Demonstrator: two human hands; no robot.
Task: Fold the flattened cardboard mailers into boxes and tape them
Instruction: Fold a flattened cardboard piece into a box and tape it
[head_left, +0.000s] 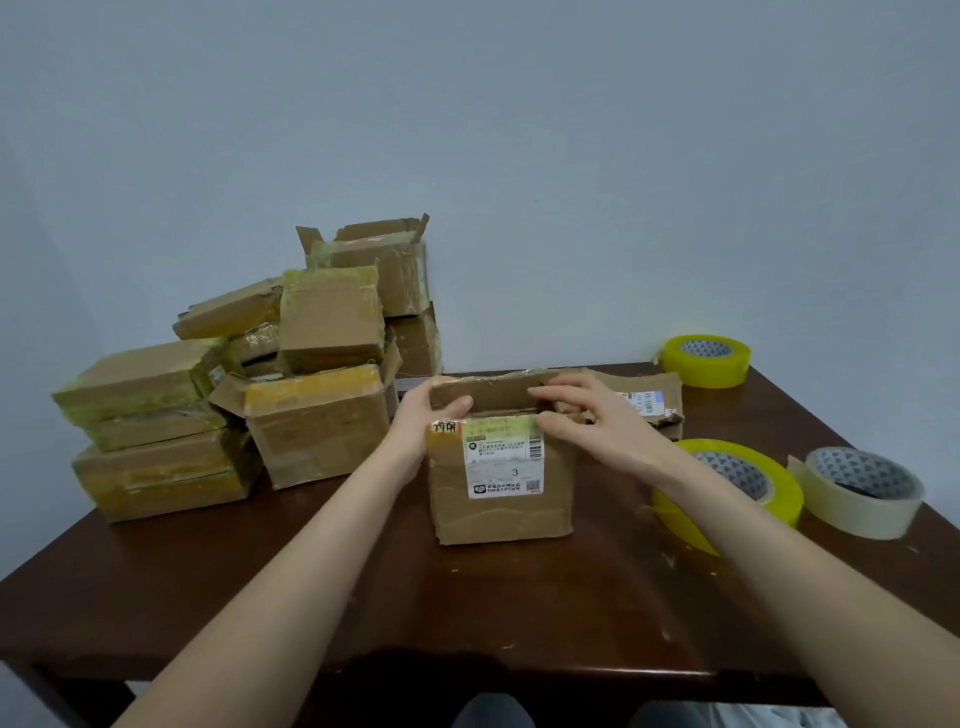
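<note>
The box (501, 483) stands upright in the middle of the desk (311, 571), label side toward the person and top not yet closed. The left hand (426, 415) has a clenched grip on its upper left corner, thumb over the front of the raised flap and fingers curled behind it. The right hand (587, 415) grasps nothing. Its fingers lie fairly straight across the flap at the upper right and press on it, with the thumb against the near rim.

The cardboard looks light, worn and creased (old labels and tape scraps cling to it), so it will likely bend easily and keep its shape poorly. The walls probably buckle if squeezed mid-panel. The best hold is near the corners and along the fold lines, where the board is stiffest, with flat fingers pressing the flaps down.

Just behind the box on the right lies a flattened mailer (649, 400), near enough to catch a swinging flap. A pile of taped boxes (311, 426) crowds the left half of the desk, close to the left forearm. Two tape rolls, one yellow (779, 499) and one pale (857, 504), sit just beside the right forearm, and a third roll (709, 364) sits near the far right corner. The open room is the bare strip between the box and the near edge.
</note>
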